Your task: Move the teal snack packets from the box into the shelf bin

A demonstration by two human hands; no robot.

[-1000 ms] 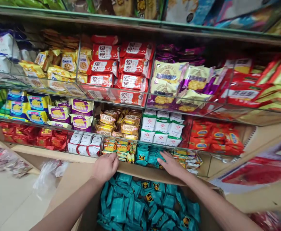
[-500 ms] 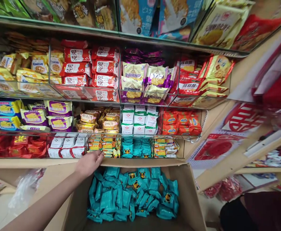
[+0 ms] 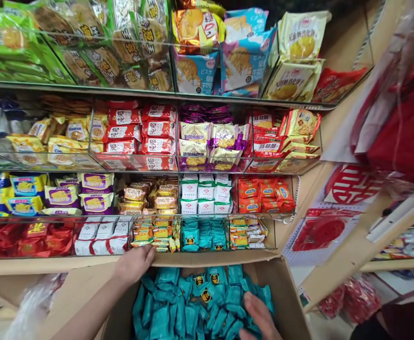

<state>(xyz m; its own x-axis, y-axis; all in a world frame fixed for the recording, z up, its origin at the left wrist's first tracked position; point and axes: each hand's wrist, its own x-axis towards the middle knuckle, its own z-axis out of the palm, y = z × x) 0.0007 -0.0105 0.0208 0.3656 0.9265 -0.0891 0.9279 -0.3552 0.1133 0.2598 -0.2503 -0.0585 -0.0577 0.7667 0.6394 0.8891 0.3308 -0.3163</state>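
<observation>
A cardboard box (image 3: 294, 295) stands against the front of the shelves, holding many small teal packets (image 3: 164, 302), some with a yellow and black emblem. My left hand (image 3: 135, 264) is closed over the box's far top edge, near its left corner, with the arm reaching in from the lower left. My right hand (image 3: 258, 317) is over the right side of the packets, fingers apart and nothing visible between them. Whether its fingertips touch the packets I cannot tell. Behind the box, similar teal packets (image 3: 204, 233) sit in a clear-fronted bottom-row compartment.
Orange-yellow packets (image 3: 155, 234) and mixed packets (image 3: 248, 233) flank the teal compartment. White packets with green ends (image 3: 207, 192) are above it. Higher shelves hold bagged biscuits (image 3: 240, 61). Red decorations (image 3: 322, 231) hang at the right. Dark clothing (image 3: 401, 321) shows at the lower right.
My right hand has come into view over the packets in the box. My left hand keeps its place on the box edge. The shelves and box appear lower in the view.
</observation>
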